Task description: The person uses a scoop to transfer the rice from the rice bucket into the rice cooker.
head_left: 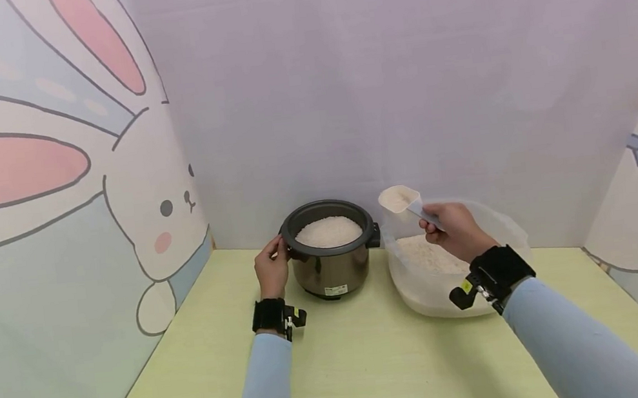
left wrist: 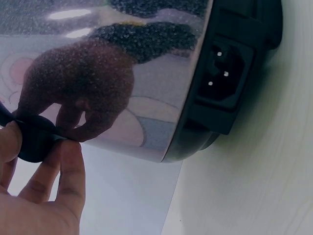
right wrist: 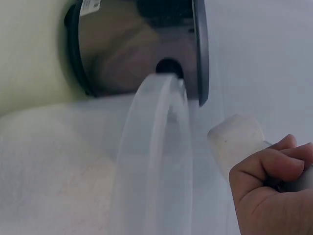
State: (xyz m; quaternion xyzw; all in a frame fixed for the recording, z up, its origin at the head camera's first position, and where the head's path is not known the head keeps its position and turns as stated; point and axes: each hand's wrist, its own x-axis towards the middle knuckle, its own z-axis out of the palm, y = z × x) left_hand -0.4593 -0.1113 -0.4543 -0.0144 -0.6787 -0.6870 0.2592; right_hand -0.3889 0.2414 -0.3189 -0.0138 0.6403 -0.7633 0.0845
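Observation:
A dark rice cooker point(head_left: 313, 271) without a lid stands at the back of the table with white rice point(head_left: 328, 232) inside. At its left side, my left hand point(head_left: 272, 272) pinches the black side handle point(left wrist: 35, 139) between thumb and fingers. My right hand point(head_left: 455, 230) grips the handle of a white measuring scoop point(head_left: 397, 198), which carries rice. The scoop is held above the near-left part of a translucent plastic tub point(head_left: 417, 296) of rice point(head_left: 426, 254). In the right wrist view, the scoop's cup point(right wrist: 235, 139) is seen beyond the tub's rim point(right wrist: 159, 117).
The tub stands close to the cooker's right side. A power socket point(left wrist: 225, 73) shows on the cooker's lower body. Behind the pale green table point(head_left: 366, 369) hangs a plain cloth wall point(head_left: 343, 93), with cartoon-printed panels point(head_left: 144, 198) at both sides.

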